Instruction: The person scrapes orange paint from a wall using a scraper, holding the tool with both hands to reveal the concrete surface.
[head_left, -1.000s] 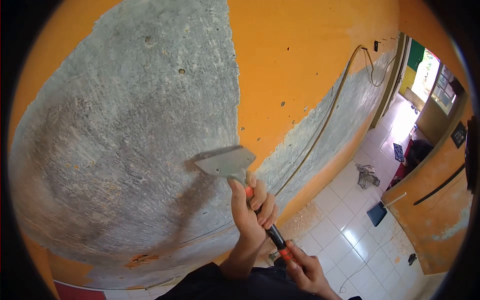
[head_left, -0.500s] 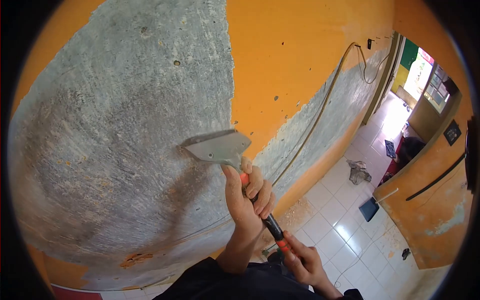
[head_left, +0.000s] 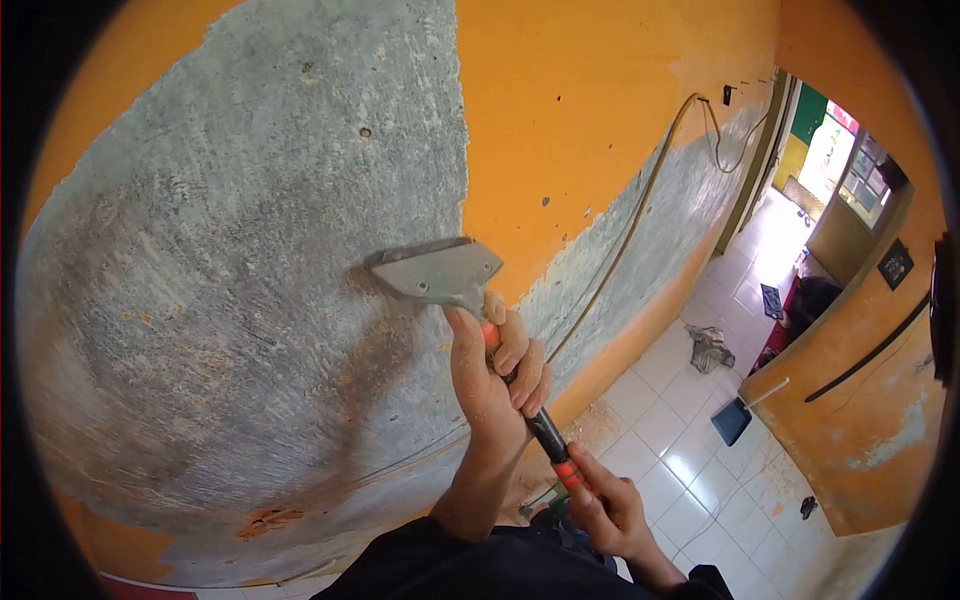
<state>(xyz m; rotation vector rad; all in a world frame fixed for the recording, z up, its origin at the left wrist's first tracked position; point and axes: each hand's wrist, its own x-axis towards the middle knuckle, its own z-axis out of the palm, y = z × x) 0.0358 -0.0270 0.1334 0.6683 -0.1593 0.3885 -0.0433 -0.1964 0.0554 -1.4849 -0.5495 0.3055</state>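
Observation:
A wide-bladed scraper (head_left: 440,273) with a black and orange handle meets the wall (head_left: 290,300) near the border between bare grey plaster and orange paint (head_left: 560,120). Dust-covered fingers of my left hand (head_left: 490,370) wrap around the handle's neck, just below the blade. Lower down, my right hand (head_left: 610,505) grips the orange end of the handle. The blade is tilted, and its shadow falls on the grey surface beneath it.
A yellowish cable (head_left: 640,215) hangs along the wall. On the white tiled floor (head_left: 690,440) lie a crumpled grey bag (head_left: 711,348), a dustpan (head_left: 732,422) and paint debris. Part of a person (head_left: 815,300) shows near the bright doorway (head_left: 825,165) at the right.
The scraper and my left hand have shifted slightly up the view along the wall. My right hand has moved up a little with the handle, and both grips look the same.

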